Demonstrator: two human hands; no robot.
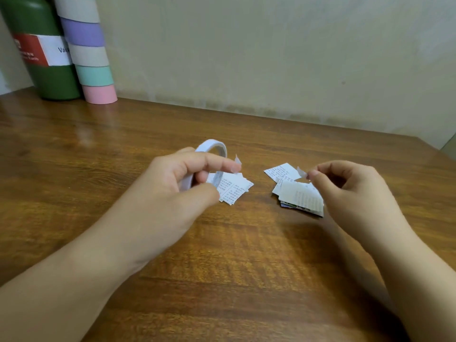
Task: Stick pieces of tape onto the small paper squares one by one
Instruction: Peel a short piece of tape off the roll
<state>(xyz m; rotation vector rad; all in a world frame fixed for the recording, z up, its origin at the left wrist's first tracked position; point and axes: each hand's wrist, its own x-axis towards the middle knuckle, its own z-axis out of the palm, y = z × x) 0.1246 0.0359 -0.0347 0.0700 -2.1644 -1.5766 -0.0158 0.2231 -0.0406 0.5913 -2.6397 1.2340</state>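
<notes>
Two hands hover above the tabletop (222,267): my left hand (177,183) grips a white tape roll (212,146), half hidden by my fingers, its loose end by my forefinger; my right hand (350,191) pinches a small tape piece (301,173). Printed paper squares lie in two piles, one (233,190) under the roll, another (299,193) beside my right hand, lower sheets hidden.

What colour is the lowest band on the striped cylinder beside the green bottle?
Pink, on the tall pastel-banded cylinder; it shows clearly in the head view, the only one.

hands 2 (172,183) | tape roll 1 (212,146) | paper piles 2 (234,190) | bottles 2 (37,45)
</notes>
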